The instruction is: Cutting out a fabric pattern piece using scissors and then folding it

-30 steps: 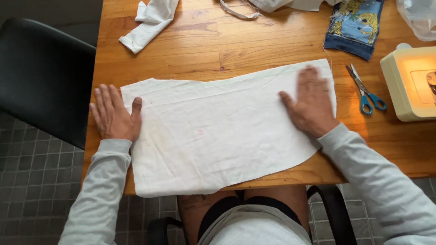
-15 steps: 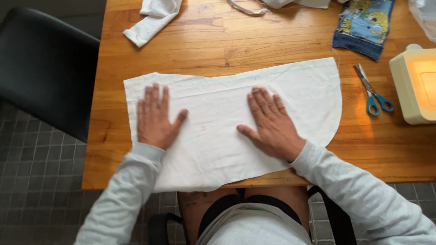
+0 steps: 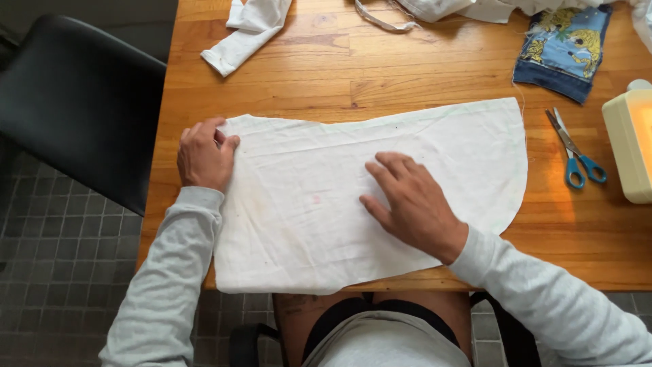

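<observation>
A large white cloth point(image 3: 319, 177) with one rounded end lies spread flat on the wooden table point(image 3: 435, 75), its near edge hanging slightly over the table's front. My left hand point(image 3: 202, 155) is at the cloth's upper left corner, fingers curled onto its edge. My right hand point(image 3: 411, 204) lies flat on the middle of the cloth, palm down with fingers spread. Both arms wear light grey sleeves.
Blue-handled scissors point(image 3: 574, 149) lie to the right of the cloth. A cream-coloured machine point(image 3: 631, 146) stands at the right edge. A blue printed fabric piece point(image 3: 564, 51) and white cloth scraps point(image 3: 248, 27) lie at the back. A black chair point(image 3: 75, 109) stands left of the table.
My left hand slid off the cloth's left part to its upper left corner and curled its fingers there. My right hand stayed flat near the middle, shifting slightly.
</observation>
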